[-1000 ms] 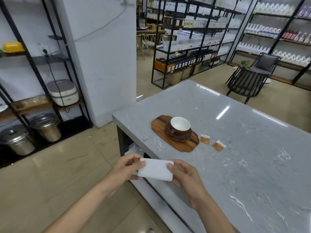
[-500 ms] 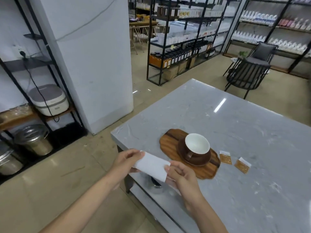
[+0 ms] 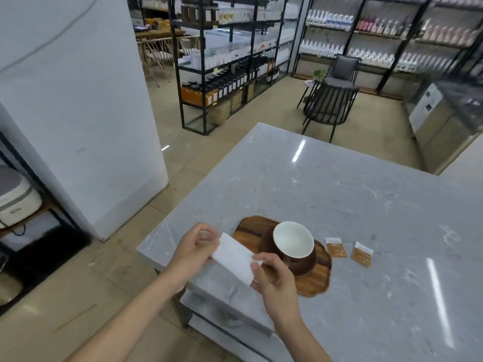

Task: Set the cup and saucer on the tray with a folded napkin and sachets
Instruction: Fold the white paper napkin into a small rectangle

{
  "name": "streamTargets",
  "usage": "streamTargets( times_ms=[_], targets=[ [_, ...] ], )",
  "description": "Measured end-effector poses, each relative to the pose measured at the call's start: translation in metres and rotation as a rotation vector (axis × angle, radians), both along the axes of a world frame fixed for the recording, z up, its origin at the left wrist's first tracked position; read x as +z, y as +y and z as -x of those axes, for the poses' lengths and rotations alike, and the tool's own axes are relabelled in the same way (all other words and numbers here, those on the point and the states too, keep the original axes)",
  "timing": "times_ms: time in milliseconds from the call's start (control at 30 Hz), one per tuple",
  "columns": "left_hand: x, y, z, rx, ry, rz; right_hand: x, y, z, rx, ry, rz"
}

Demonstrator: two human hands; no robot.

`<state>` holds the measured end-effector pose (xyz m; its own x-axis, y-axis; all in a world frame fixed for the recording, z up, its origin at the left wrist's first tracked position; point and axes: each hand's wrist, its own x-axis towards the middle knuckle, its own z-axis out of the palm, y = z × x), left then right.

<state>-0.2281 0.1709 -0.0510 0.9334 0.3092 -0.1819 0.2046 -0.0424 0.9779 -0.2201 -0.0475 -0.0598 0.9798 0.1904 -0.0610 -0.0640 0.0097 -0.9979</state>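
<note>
A white folded napkin is held between my left hand at its left end and my right hand at its right end, over the near left edge of the grey marble table. Just beyond it lies a dark wooden tray carrying a brown saucer with a brown cup, white inside, standing on it. Two orange sachets lie flat on the table to the right of the tray.
A white pillar stands to the left of the table. Black metal shelving with bottles and jars fills the back. A black slatted chair stands beyond the table's far corner. A white rice cooker sits on a low left shelf.
Both hands have carried the napkin up and over the table edge, close to the tray. The view has shifted right and forward, toward the table.
</note>
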Motion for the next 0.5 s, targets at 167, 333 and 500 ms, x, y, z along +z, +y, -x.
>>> streamTargets(
  times_ms=[167,333,500],
  targets=[
    [-0.005,0.007,-0.047,-0.218,-0.098,-0.287,-0.008,0.016,-0.005,-0.223,-0.143,0.227],
    [-0.008,0.014,-0.091,-0.414,-0.114,-0.246,-0.012,0.04,-0.01,-0.376,-0.204,0.325],
    [-0.02,0.013,-0.127,-0.566,-0.101,-0.309,-0.021,0.058,-0.015,-0.474,-0.152,0.416]
  ],
)
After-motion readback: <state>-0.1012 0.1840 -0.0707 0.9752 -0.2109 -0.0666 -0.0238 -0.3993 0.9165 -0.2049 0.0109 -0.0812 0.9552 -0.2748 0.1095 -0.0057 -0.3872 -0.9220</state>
